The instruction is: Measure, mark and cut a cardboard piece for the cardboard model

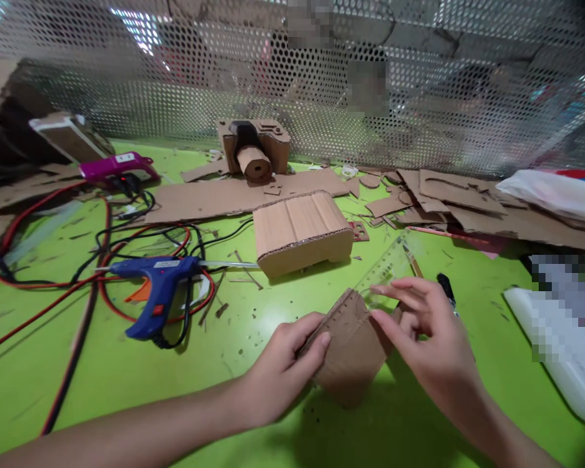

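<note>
My left hand grips a brown cardboard piece by its left edge, thumb on top. At the same piece's upper right edge is my right hand, its thumb pressed against the cardboard and its fingers curled around the far side. Just beyond them lies a clear plastic ruler, partly hidden by the cardboard and my fingers. A folded cardboard box shape stands a little farther away, its ridged side facing up. To the left, a blue glue gun rests on the green table.
A cardboard camera model stands at the back, before a perforated metal screen. Tangled red and black cables and a purple tool lie left. Cardboard scraps, a pink pencil and a white object are right.
</note>
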`<control>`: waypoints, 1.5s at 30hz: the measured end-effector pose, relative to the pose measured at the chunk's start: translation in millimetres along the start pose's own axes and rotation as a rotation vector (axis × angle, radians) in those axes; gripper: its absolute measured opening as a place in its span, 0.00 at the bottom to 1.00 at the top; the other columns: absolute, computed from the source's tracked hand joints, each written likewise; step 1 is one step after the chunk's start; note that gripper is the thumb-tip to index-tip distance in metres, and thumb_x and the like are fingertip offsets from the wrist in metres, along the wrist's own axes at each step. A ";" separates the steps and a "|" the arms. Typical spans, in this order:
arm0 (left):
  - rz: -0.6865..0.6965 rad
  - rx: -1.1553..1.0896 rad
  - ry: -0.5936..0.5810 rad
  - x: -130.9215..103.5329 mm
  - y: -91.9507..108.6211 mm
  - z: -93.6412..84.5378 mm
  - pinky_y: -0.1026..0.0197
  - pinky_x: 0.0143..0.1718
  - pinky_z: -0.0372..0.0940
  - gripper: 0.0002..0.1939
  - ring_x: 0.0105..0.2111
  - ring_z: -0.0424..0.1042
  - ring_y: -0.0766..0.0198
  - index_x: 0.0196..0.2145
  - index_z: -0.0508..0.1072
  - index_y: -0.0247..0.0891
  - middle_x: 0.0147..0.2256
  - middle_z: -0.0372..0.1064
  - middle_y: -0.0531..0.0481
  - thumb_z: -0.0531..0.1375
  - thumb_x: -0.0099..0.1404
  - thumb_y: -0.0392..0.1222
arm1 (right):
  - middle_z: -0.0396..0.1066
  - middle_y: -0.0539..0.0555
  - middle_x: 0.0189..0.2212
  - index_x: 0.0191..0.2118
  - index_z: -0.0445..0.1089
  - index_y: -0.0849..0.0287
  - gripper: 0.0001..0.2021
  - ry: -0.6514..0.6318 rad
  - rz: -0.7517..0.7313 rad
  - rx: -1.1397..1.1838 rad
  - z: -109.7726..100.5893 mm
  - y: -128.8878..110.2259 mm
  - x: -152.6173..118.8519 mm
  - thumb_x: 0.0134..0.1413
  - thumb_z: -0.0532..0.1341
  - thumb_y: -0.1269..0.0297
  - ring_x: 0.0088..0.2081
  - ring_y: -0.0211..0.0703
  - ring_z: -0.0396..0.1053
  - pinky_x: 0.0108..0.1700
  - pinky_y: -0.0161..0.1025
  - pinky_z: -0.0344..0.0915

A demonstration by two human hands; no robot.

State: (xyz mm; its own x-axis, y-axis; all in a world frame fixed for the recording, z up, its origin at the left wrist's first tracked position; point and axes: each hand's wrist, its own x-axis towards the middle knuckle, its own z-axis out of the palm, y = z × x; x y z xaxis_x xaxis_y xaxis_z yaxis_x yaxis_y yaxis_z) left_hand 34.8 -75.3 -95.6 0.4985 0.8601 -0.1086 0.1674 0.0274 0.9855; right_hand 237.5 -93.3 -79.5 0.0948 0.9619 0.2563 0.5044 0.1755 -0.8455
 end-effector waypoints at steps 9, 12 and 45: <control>0.024 0.018 -0.024 -3.0 2.7 0.4 0.64 0.23 0.51 0.13 0.22 0.54 0.68 0.29 0.64 0.40 0.22 0.54 0.57 0.52 0.66 0.49 | 0.64 0.40 0.14 0.32 0.55 0.52 0.16 -0.141 0.388 0.397 15.6 -12.2 -4.4 0.54 0.66 0.56 0.10 0.31 0.59 0.14 0.28 0.54; -0.005 -0.036 -0.043 -2.4 2.8 0.8 0.65 0.25 0.57 0.10 0.25 0.60 0.67 0.33 0.67 0.38 0.25 0.62 0.55 0.56 0.63 0.48 | 0.61 0.39 0.12 0.31 0.56 0.52 0.16 -0.128 0.373 0.365 13.7 -11.6 -2.5 0.54 0.66 0.56 0.09 0.31 0.58 0.13 0.28 0.54; -0.084 -0.192 -0.080 -0.9 -7.2 1.8 0.64 0.29 0.58 0.14 0.29 0.62 0.66 0.40 0.72 0.35 0.29 0.65 0.52 0.62 0.60 0.47 | 0.64 0.41 0.10 0.27 0.59 0.53 0.14 -0.044 0.360 0.314 9.8 -10.2 -2.7 0.53 0.66 0.60 0.10 0.31 0.61 0.15 0.27 0.53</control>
State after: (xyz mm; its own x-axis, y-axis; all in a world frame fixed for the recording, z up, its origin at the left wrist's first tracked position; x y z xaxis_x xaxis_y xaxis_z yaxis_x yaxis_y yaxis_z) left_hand 34.7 -77.2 -102.9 0.5567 0.8078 -0.1937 0.0499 0.2002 0.9785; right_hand 223.6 -95.6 -76.2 0.1758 0.9800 -0.0931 0.1621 -0.1221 -0.9792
